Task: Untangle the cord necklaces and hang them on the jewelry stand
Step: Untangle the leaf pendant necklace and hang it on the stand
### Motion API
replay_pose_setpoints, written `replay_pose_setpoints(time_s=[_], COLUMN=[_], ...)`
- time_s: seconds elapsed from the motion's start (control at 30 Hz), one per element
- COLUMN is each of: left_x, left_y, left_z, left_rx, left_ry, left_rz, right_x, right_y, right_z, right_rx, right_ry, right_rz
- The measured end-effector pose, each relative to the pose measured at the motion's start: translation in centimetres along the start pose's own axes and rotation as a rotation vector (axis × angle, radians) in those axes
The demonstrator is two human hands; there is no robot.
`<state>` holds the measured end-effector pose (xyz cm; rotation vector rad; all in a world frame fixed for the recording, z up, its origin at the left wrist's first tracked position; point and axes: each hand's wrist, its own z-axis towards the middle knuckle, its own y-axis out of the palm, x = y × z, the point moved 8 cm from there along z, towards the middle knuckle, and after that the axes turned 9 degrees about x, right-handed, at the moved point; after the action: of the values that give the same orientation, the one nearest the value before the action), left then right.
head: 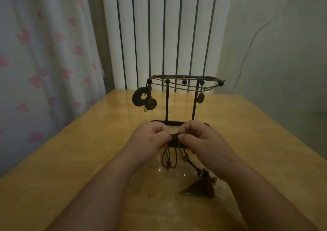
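A black metal jewelry stand [166, 103] rises at the middle of the table, its top bar tipped with dark knobs. Cord necklaces lie draped along that bar: a dark ring pendant [138, 96] and a round disc [151, 104] hang at its left end, a small oval pendant [200, 97] near its right. Just in front of the stand's base, my left hand [150, 138] and my right hand [200, 138] both pinch a knot in a brown cord necklace [169, 160]. Its loops dangle below my fingers, and its dark triangular pendant [196, 189] with beads rests on the table.
The glossy yellow wooden table [70, 160] runs back to a white radiator [166, 36]. A curtain with pink hearts [44, 62] hangs on the left, and a pale wall [274, 54] closes the right side.
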<state>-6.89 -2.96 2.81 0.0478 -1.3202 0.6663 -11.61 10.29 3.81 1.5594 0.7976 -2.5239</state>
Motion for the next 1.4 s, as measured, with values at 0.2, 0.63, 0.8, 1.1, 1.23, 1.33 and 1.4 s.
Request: replay_pose_setpoints(time_s=[0.2,0.63,0.8,1.1,1.23,1.33,1.4], left_x=[0.1,0.4,-0.2,-0.4,-0.4,-0.5,-0.5], left_y=[-0.3,0.5,0.6,0.7,0.7,0.8,0.8], left_z=[-0.1,-0.3,-0.2,-0.4,-0.3,-0.2,-0.2], left_rx=[0.036,-0.025,-0.05,-0.043,-0.04,-0.054,-0.065], left_ry=[0.002,0.069,-0.006,-0.076,-0.097,-0.09,-0.076], left_rz=[-0.02,0.099,0.048,-0.027,-0.063,-0.053,-0.026], right_x=[0.4,-0.6,-0.1,1.1,1.1,0.8,0.7], right_y=[0.0,-0.8,-1.5,-0.2,0.1,-0.2,-0.5], right_z=[0.1,0.0,0.3,0.1,0.2,0.3,0.3], right_rx=[0.004,0.124,0.175,0.03,0.018,0.037,0.057], right_ry=[0.025,-0.109,-0.021,0.191,0.145,0.089,0.057], right_rz=[-0.003,-0.144,0.008,0.142,-0.013,-0.04,-0.065])
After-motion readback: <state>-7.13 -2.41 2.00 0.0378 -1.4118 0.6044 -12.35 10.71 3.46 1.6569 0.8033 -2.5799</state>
